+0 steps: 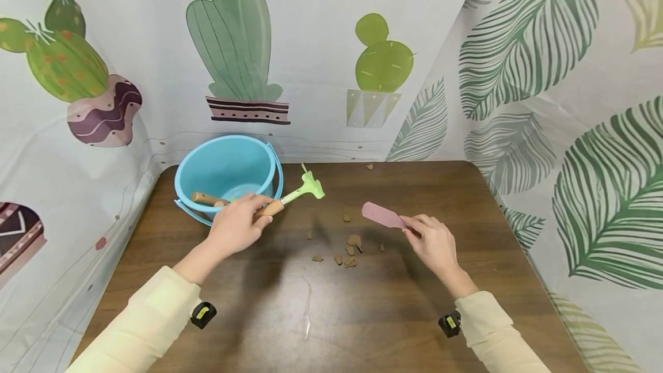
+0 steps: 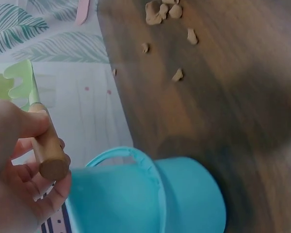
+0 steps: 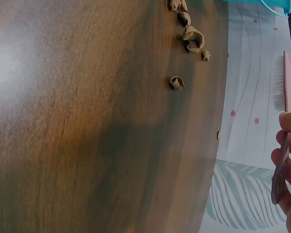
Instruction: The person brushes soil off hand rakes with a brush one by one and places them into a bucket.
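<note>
My left hand [image 1: 237,224] grips the wooden handle of a small hand rake [image 1: 309,186] with a light-green metal head, raised beside a blue bucket [image 1: 193,157]. In the left wrist view the thumb and fingers curl round the rake's handle [image 2: 49,145]. A wooden-handled tool [image 1: 204,198] lies in the bucket, partly hidden. To the right, my right hand [image 1: 432,243] pinches the handle of a pink brush [image 1: 382,214], held above the table. White bristles [image 3: 278,87] show along one side in the right wrist view. Several brown clay-like bits [image 1: 354,240] lie between the hands.
The dark wooden table [image 1: 362,315] has rounded back corners and meets a curtain [image 1: 321,62] printed with cacti and leaves. One small brown bit [image 1: 370,166] sits at the back edge. The bucket's handle [image 1: 279,171] hangs down its side.
</note>
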`<state>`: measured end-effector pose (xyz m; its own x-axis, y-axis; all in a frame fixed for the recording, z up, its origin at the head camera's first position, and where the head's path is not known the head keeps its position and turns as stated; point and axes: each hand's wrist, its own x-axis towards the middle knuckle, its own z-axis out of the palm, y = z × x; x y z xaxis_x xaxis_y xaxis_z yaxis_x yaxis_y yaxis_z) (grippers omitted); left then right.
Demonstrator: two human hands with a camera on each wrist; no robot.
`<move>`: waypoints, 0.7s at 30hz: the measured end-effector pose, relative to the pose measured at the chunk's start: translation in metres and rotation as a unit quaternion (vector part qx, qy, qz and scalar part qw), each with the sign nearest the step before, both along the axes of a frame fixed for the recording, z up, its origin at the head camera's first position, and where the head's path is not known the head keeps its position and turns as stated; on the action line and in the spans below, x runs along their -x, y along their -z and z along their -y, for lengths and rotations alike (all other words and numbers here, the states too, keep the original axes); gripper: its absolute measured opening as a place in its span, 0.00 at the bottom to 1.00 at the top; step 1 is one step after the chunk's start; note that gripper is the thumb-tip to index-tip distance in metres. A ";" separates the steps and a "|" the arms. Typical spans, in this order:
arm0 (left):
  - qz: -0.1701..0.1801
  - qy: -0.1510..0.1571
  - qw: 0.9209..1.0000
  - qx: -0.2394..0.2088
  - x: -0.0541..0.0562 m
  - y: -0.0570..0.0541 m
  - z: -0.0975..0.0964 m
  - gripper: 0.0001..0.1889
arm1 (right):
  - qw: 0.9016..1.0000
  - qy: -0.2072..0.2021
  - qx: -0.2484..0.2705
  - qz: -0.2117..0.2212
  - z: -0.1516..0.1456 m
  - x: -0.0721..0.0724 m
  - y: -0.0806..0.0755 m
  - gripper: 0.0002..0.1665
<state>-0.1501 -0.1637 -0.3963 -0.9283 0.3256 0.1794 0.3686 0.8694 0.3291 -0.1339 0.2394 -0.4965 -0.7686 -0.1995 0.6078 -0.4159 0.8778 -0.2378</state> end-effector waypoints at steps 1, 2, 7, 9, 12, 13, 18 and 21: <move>-0.002 -0.001 1.000 0.003 0.001 -0.002 0.002 0.17 | 1.000 0.001 -0.002 0.000 -0.001 0.000 -0.001 0.17; -0.005 -0.002 1.000 0.007 0.002 -0.004 0.004 0.17 | 1.000 0.001 -0.002 0.001 -0.001 0.000 -0.002 0.17; 0.000 -0.009 1.000 0.010 0.007 -0.014 0.015 0.18 | 1.000 -0.001 0.006 0.000 -0.004 -0.001 -0.004 0.17; 0.000 -0.012 1.000 0.011 0.009 -0.017 0.019 0.18 | 1.000 -0.001 0.006 -0.003 -0.005 -0.001 -0.004 0.17; -0.003 -0.016 1.000 0.016 0.010 -0.021 0.024 0.18 | 1.000 -0.003 0.002 -0.007 -0.006 -0.001 -0.004 0.17; -0.005 -0.017 1.000 0.018 0.010 -0.022 0.026 0.17 | 1.000 -0.004 0.002 -0.008 -0.006 -0.001 -0.004 0.17; -0.006 -0.024 0.999 0.040 0.013 -0.027 0.034 0.17 | 1.000 -0.008 0.008 -0.001 -0.006 -0.002 -0.005 0.17; -0.001 -0.030 0.998 0.055 0.015 -0.030 0.039 0.17 | 1.000 -0.009 0.009 0.004 -0.006 -0.004 -0.005 0.16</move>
